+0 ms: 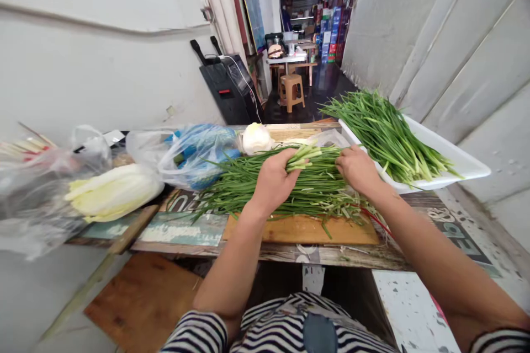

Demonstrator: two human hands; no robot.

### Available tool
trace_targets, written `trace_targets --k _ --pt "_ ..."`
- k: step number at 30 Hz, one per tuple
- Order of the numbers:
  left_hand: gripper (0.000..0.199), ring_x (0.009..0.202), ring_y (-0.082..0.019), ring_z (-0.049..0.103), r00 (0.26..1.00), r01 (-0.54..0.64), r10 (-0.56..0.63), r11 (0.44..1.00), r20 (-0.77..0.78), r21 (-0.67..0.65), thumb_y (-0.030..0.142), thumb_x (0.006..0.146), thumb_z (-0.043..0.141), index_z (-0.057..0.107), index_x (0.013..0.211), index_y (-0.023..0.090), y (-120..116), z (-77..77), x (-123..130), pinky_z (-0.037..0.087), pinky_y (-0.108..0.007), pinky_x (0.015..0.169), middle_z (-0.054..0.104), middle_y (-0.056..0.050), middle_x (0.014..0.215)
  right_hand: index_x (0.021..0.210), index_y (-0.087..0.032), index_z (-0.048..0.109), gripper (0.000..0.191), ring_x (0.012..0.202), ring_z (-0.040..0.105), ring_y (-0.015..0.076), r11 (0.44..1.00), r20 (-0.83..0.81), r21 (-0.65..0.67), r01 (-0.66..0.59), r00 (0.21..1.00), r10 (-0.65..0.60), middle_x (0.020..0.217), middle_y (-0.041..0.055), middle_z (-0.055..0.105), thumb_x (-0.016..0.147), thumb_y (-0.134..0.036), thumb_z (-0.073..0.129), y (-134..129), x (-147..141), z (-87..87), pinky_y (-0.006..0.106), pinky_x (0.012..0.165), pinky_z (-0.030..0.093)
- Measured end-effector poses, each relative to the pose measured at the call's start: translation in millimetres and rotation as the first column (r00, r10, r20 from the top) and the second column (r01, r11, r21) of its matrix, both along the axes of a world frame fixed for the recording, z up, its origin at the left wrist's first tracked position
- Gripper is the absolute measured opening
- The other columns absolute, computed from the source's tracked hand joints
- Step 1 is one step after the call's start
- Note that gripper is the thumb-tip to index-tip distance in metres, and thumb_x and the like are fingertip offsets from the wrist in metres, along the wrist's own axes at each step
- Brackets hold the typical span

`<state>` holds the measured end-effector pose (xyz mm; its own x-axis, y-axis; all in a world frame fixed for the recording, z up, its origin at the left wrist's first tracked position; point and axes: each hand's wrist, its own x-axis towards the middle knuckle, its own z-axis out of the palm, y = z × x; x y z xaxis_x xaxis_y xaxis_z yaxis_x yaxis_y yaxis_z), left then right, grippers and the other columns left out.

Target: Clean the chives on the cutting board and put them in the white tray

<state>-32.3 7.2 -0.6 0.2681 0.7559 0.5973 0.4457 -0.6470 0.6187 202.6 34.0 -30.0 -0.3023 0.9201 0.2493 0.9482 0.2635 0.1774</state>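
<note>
A small bunch of garlic chives point(304, 158) is gripped in my left hand point(276, 179), its pale stem ends pointing right. Beneath it a large heap of the same chives point(244, 185) spreads over a wooden cutting board point(298, 230). My right hand point(358, 168) is at the right end of the heap, fingers pinched together near the stem ends. What those fingers hold, if anything, is too small to make out. Just beyond it, a white plastic tray point(449, 149) carries more chives point(376, 132), laid with their stems toward the lower right.
A napa cabbage point(116, 192) lies on the table's left, beside clear plastic bags point(37, 193) and a blue bag point(202, 154). A round whitish vegetable point(256, 139) sits behind the heap. Beyond the table stand a black speaker point(229, 88) and a tan stool point(292, 92).
</note>
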Motion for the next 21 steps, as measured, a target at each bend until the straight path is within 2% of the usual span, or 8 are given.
trace_targets --k 3,6,8,10,13,16,21 --pt "0.010 0.079 -0.015 0.064 0.996 0.041 -0.046 0.998 -0.082 -0.056 0.020 0.091 0.059 0.068 0.091 0.016 1.9 -1.2 3.2 0.047 -0.024 0.076 0.072 -0.002 0.087 0.083 -0.015 0.070 0.026 0.096 0.052 0.0242 0.996 -0.033 0.043 -0.082 0.996 0.083 0.095 0.0103 0.067 0.096 -0.025 0.050 -4.7 5.3 -1.3 0.036 0.082 0.032" --pt "0.011 0.084 -0.017 0.065 0.991 0.046 -0.054 0.997 -0.126 -0.069 0.017 0.089 0.060 0.069 0.096 0.015 3.9 -4.7 8.8 0.049 -0.027 0.081 0.072 -0.004 0.091 0.095 -0.014 0.071 0.018 0.096 0.053 0.0245 0.997 -0.009 0.018 -0.069 0.998 0.069 0.098 0.0106 0.068 0.092 -0.022 0.055 -3.0 8.5 -6.4 0.036 0.081 0.031" --pt "0.014 0.087 -0.018 0.066 0.987 0.027 -0.037 0.997 -0.154 -0.069 0.016 0.089 0.059 0.069 0.098 0.014 5.4 -7.4 10.9 0.050 -0.029 0.084 0.073 -0.005 0.095 0.092 -0.014 0.072 0.019 0.096 0.054 0.0257 0.999 0.014 -0.017 -0.046 0.999 0.046 0.096 0.0116 0.067 0.092 -0.021 0.055 1.2 8.0 -10.0 0.036 0.079 0.031" --pt "0.018 0.091 -0.020 0.066 0.980 -0.008 -0.006 0.998 -0.197 -0.067 0.012 0.086 0.060 0.069 0.102 0.013 7.1 -9.9 11.6 0.051 -0.032 0.087 0.073 -0.007 0.100 0.084 -0.014 0.073 0.023 0.098 0.054 0.0261 0.997 -0.018 0.002 -0.076 0.997 0.076 0.094 0.0119 0.067 0.094 -0.022 0.053 2.7 7.1 -11.2 0.036 0.080 0.032" --pt "0.031 0.105 -0.023 0.065 0.970 0.001 -0.009 0.999 -0.242 -0.035 0.004 0.080 0.060 0.070 0.108 0.014 10.0 -12.8 13.5 0.049 -0.034 0.096 0.072 -0.009 0.110 0.083 -0.016 0.072 0.025 0.094 0.055 0.0233 0.968 -0.178 0.131 -0.215 0.955 0.236 0.093 0.0102 0.067 0.095 -0.025 0.052 -7.0 5.5 -6.0 0.034 0.081 0.035" --pt "0.040 0.114 -0.022 0.063 0.955 0.118 -0.122 0.993 -0.270 -0.029 0.000 0.078 0.057 0.070 0.110 0.018 11.5 -14.7 19.4 0.045 -0.035 0.105 0.071 -0.006 0.119 0.087 -0.017 0.069 0.021 0.081 0.056 0.0196 0.925 -0.347 0.212 -0.314 0.861 0.372 0.084 0.0076 0.066 0.095 -0.024 0.051 -26.5 0.3 3.5 0.030 0.074 0.038" --pt "0.027 0.096 -0.021 0.066 0.920 0.145 -0.194 0.976 -0.341 -0.162 0.004 0.081 0.056 0.072 0.098 0.018 9.0 -15.5 22.8 0.048 -0.030 0.087 0.073 -0.005 0.101 0.081 -0.018 0.069 0.019 0.075 0.061 0.0188 0.930 -0.495 0.231 -0.286 0.789 0.365 0.078 0.0064 0.069 0.090 -0.022 0.053 -47.9 -0.6 11.5 0.028 0.068 0.042"
